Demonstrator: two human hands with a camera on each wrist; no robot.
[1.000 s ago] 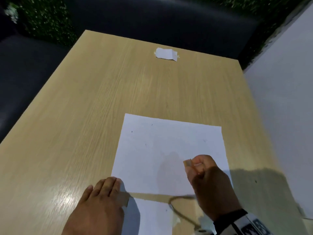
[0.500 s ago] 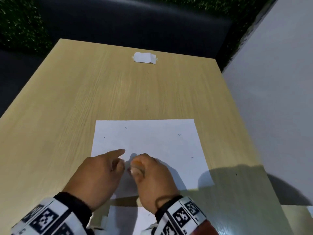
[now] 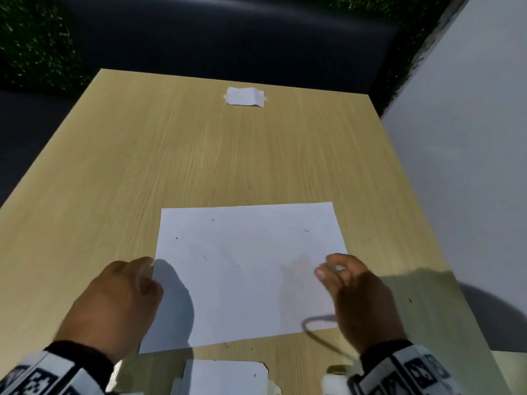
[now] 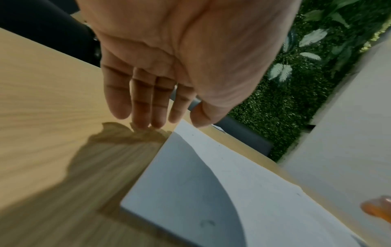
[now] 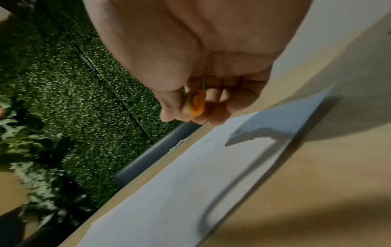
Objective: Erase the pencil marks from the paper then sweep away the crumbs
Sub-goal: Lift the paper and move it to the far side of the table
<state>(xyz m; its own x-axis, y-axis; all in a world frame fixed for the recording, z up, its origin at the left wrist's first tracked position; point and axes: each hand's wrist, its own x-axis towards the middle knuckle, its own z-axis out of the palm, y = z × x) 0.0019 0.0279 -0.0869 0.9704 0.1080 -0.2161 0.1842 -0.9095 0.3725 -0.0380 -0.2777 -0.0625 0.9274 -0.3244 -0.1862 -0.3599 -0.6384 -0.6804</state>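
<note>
A white sheet of paper (image 3: 248, 269) lies flat on the wooden table (image 3: 199, 155), with small dark specks (image 3: 306, 230) scattered on it. My left hand (image 3: 142, 266) is at the sheet's left edge. In the left wrist view its fingers (image 4: 146, 103) are straight, with the tips down at the table beside the paper (image 4: 211, 183). My right hand (image 3: 330, 269) hovers over the sheet's right edge. It pinches a small orange eraser (image 5: 197, 104) between thumb and curled fingers. In the head view the fingers hide the eraser.
A small folded white scrap (image 3: 244, 96) lies near the table's far edge. Another white piece of paper (image 3: 225, 376) lies at the near edge, with a thin cord (image 3: 313, 332) beside it. A pale wall (image 3: 470, 166) runs along the right, and dark seating (image 3: 228, 38) stands beyond the table.
Half a second ago both hands were close together over the near middle of the sheet. They have moved apart, the left to the left edge and the right to the right edge.
</note>
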